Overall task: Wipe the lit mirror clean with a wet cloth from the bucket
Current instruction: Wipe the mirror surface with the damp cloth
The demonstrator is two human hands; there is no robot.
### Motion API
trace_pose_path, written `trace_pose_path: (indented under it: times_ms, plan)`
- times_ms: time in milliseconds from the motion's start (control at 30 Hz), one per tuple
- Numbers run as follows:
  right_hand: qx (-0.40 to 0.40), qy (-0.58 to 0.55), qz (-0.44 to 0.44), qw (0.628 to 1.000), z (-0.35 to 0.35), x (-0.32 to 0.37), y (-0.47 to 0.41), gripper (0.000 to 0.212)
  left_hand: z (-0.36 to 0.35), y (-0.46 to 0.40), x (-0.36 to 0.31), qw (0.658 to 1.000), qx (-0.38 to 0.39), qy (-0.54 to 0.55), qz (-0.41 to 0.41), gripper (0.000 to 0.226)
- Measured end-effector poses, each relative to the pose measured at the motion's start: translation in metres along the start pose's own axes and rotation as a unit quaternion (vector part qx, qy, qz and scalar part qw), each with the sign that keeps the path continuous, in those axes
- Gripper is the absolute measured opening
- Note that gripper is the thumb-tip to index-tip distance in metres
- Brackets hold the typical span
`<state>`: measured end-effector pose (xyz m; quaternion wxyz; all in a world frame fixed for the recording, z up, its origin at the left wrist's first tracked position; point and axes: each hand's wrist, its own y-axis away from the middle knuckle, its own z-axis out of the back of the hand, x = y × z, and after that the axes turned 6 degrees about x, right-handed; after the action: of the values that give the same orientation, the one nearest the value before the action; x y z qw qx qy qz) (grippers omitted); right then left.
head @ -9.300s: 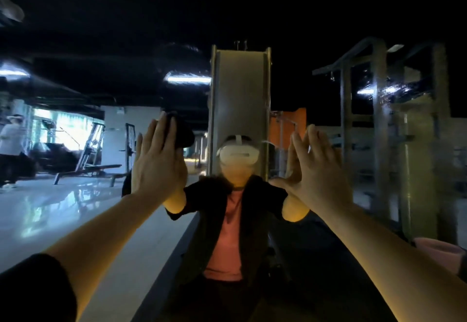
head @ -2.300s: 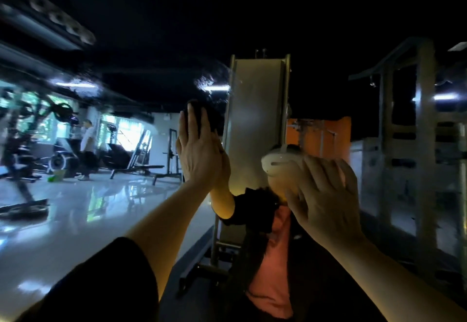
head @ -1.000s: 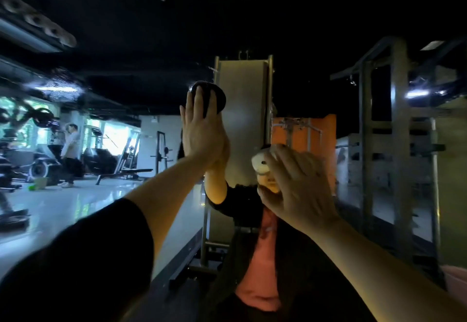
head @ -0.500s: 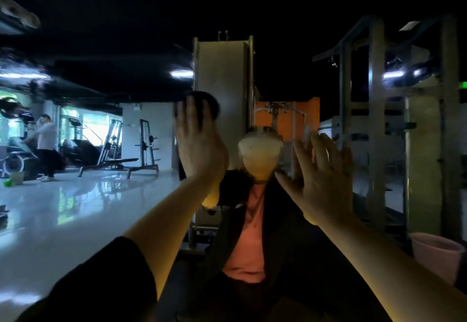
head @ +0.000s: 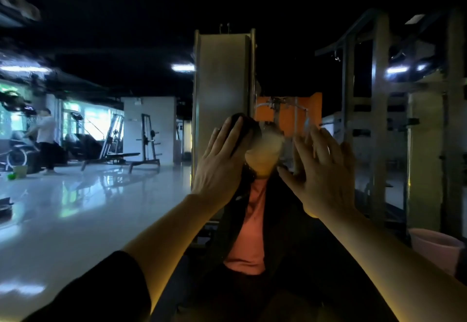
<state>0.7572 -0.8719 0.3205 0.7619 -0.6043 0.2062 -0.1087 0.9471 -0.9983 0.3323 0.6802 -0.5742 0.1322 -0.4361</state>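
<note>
Mid-wipe, by the look of it. Left hand [head: 219, 167] at centre frame, fingers straight and slightly spread, flat on a dark cloth [head: 246, 129] bunched under the fingertips and pushed against the mirror [head: 101, 208] filling the whole view, probably to keep even pressure on the glass. Right hand [head: 322, 170] just right of centre, fingers straight and apart, holding nothing, maybe bracing; actual contact with the glass hard to tell. Pink bucket [head: 433, 245] down at the lower right edge, near enough for a re-dip. Elsewhere only reflections: tall beige machine column [head: 222, 94] behind the hands, bench [head: 118, 157] and a standing person [head: 45, 139] at mid-left. Nothing really blocking, just dim light hiding streaks.
</note>
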Motion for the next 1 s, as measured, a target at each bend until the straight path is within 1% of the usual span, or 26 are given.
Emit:
trace_pose_path:
  times_ms: [33, 67, 167, 233, 300, 333, 400, 433, 467, 500, 567, 600, 700, 767, 800, 833, 867, 933, 967, 1000]
  plan:
    - [-0.001, 0.004, 0.006, 1.000, 0.002, -0.002, -0.003, 0.073, 0.006, -0.003, 0.012, 1.000, 0.007, -0.010, -0.003, 0.069]
    - [-0.008, 0.006, 0.011, 1.000, 0.005, -0.004, -0.007, 0.071, 0.012, -0.011, 0.027, 0.999, -0.004, -0.018, 0.027, 0.070]
    - [-0.039, -0.003, 0.001, 0.999, 0.009, -0.009, -0.028, 0.068, 0.037, -0.054, 0.075, 0.982, -0.062, 0.005, 0.179, 0.060]
    - [-0.049, -0.007, -0.002, 0.999, 0.007, -0.008, -0.040, 0.069, 0.048, -0.079, 0.096, 0.970, -0.074, 0.028, 0.230, 0.055]
    - [-0.053, -0.010, 0.004, 0.999, 0.003, -0.005, -0.046, 0.069, 0.041, -0.088, 0.091, 0.968, -0.095, 0.034, 0.229, 0.055]
    - [-0.057, -0.010, 0.006, 0.998, 0.002, -0.004, -0.047, 0.068, 0.032, -0.086, 0.081, 0.976, -0.096, 0.031, 0.195, 0.056]
    - [-0.071, -0.010, 0.015, 0.997, 0.000, -0.003, -0.050, 0.064, 0.019, -0.071, 0.065, 0.996, -0.058, -0.002, 0.072, 0.058]
    - [-0.077, -0.009, 0.023, 0.997, 0.000, -0.003, -0.052, 0.063, 0.018, -0.065, 0.068, 0.998, -0.038, -0.028, 0.037, 0.058]
    - [-0.081, -0.006, 0.031, 0.996, 0.000, -0.004, -0.055, 0.062, 0.023, -0.064, 0.076, 0.998, -0.027, -0.035, 0.044, 0.058]
    - [-0.082, 0.000, 0.038, 0.996, 0.001, -0.005, -0.058, 0.061, 0.031, -0.066, 0.087, 0.995, -0.028, -0.027, 0.090, 0.058]
    - [-0.083, 0.005, 0.045, 0.996, 0.003, -0.009, -0.066, 0.061, 0.050, -0.078, 0.105, 0.977, -0.053, 0.014, 0.206, 0.055]
    - [-0.086, 0.004, 0.050, 0.995, 0.003, -0.010, -0.069, 0.060, 0.059, -0.085, 0.110, 0.968, -0.061, 0.032, 0.242, 0.054]
    - [-0.101, -0.001, 0.075, 0.992, 0.000, -0.010, -0.074, 0.057, 0.068, -0.110, 0.108, 0.958, -0.084, 0.061, 0.266, 0.052]
    - [-0.106, -0.005, 0.072, 0.992, -0.003, -0.008, -0.075, 0.058, 0.061, -0.120, 0.095, 0.960, -0.096, 0.060, 0.256, 0.052]
    - [-0.106, -0.006, 0.069, 0.992, -0.004, -0.007, -0.075, 0.058, 0.054, -0.122, 0.083, 0.966, -0.099, 0.053, 0.232, 0.053]
    - [-0.105, -0.006, 0.067, 0.992, -0.004, -0.006, -0.074, 0.057, 0.046, -0.120, 0.070, 0.977, -0.095, 0.045, 0.188, 0.055]
    - [-0.106, -0.008, 0.067, 0.992, -0.004, -0.006, -0.074, 0.056, 0.040, -0.116, 0.058, 0.988, -0.082, 0.038, 0.124, 0.056]
    - [-0.105, -0.012, 0.072, 0.992, -0.002, -0.006, -0.075, 0.056, 0.034, -0.104, 0.053, 0.999, -0.036, 0.011, 0.002, 0.061]
    - [-0.103, -0.014, 0.075, 0.992, 0.000, -0.007, -0.075, 0.056, 0.036, -0.101, 0.061, 1.000, -0.024, -0.004, -0.016, 0.063]
    - [-0.101, -0.014, 0.078, 0.992, 0.003, -0.007, -0.076, 0.056, 0.041, -0.101, 0.072, 1.000, -0.019, -0.011, 0.007, 0.064]
